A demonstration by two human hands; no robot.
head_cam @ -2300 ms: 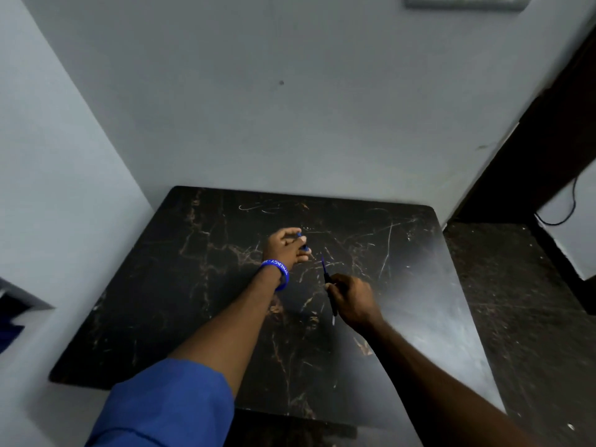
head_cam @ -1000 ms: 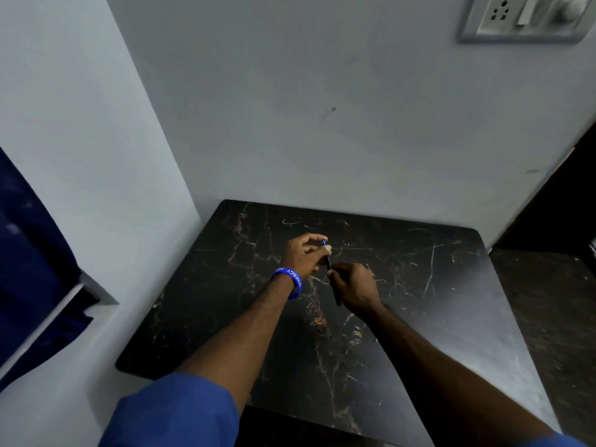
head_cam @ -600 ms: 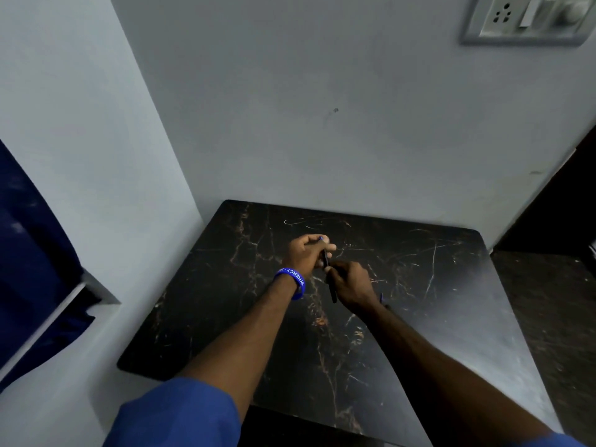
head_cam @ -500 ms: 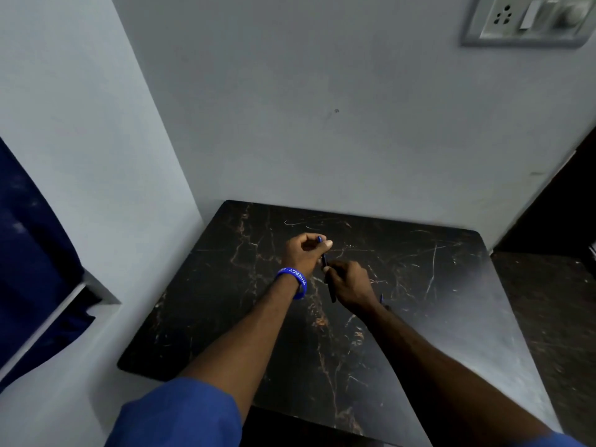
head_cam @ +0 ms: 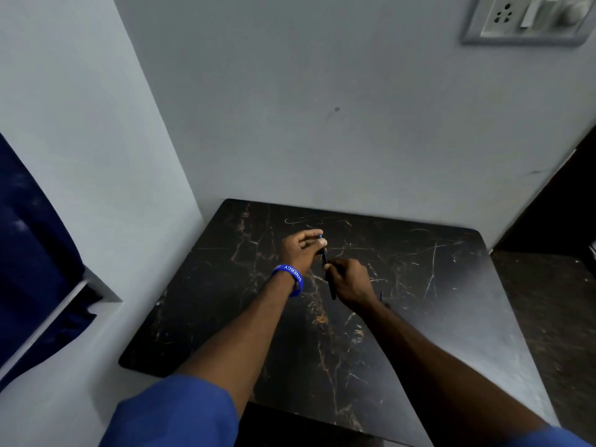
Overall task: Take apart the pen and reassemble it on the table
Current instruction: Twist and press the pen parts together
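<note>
Both hands hold a thin dark pen (head_cam: 324, 258) above the far middle of the black marble table (head_cam: 419, 285). My left hand (head_cam: 301, 250), with a blue wristband, pinches the pen's upper end, where a small blue tip shows between thumb and fingers. My right hand (head_cam: 350, 280) grips the pen's lower part; the dark barrel sticks out below its fingers. A small blue piece (head_cam: 381, 296) lies on the table just right of my right hand, mostly hidden by the wrist.
White walls close in behind and to the left of the table. A socket and switch plate (head_cam: 529, 17) is on the wall at top right. A dark blue curtain (head_cam: 29, 253) hangs at the left. A dark floor (head_cam: 548, 301) lies to the right.
The camera view swung left and up. My hands came together: the left hand brought the blue end piece to the pen held in the right, and both now hold it.
</note>
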